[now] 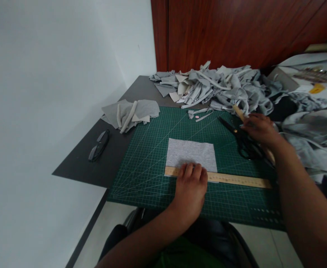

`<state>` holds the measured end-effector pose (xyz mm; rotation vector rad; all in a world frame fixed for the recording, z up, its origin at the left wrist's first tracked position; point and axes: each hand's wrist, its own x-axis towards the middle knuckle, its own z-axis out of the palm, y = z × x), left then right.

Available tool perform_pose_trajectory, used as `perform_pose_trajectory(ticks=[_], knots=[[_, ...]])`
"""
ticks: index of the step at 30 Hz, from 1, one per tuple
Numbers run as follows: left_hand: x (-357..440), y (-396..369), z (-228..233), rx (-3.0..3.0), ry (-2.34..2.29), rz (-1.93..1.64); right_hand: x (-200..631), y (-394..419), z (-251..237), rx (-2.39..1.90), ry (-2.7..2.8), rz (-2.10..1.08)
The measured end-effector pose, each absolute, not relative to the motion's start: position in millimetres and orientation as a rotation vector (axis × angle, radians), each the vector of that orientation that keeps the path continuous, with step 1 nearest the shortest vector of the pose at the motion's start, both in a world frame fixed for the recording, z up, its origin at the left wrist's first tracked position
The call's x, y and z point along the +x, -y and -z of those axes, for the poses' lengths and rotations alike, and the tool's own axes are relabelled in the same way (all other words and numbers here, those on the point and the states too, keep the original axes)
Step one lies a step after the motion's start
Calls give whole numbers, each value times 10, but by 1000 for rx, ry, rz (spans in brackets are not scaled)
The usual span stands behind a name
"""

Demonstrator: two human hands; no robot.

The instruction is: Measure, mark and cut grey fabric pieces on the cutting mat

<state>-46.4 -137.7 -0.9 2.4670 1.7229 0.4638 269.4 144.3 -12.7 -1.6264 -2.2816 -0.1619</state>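
A straight wooden ruler [240, 179] lies across the lower edge of a grey fabric rectangle [191, 150] on a green cutting mat [149, 160]. My left hand [190, 190] is closed, its bent fingers side by side pressing the ruler onto the cloth. At the right, my right hand [260, 128] is closed just above black scissors [243, 143]. A second wooden strip [238, 112] passes beneath that hand and shows on both sides of it. What its fingers hold is hidden. The scissors' blades point up and left.
Grey fabric scraps [202, 85] are heaped along the back. A smaller scrap pile [132, 113] and glasses [98, 146] lie at the left. Thin cut strips [204, 113] and a small pink piece [197, 117] rest on the mat. More cloth [314, 130] crowds the right side.
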Motion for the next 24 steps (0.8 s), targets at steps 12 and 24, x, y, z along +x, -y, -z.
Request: perform_pose_trajectory(ticks=[12, 24], knots=[[-431, 1386, 65, 2538, -1806, -528, 1384, -860, -128, -1002, 1149, -1133], [-426, 1385, 77, 2540, -1835, -517, 1139, -489, -33, -954, 1382, -1725]])
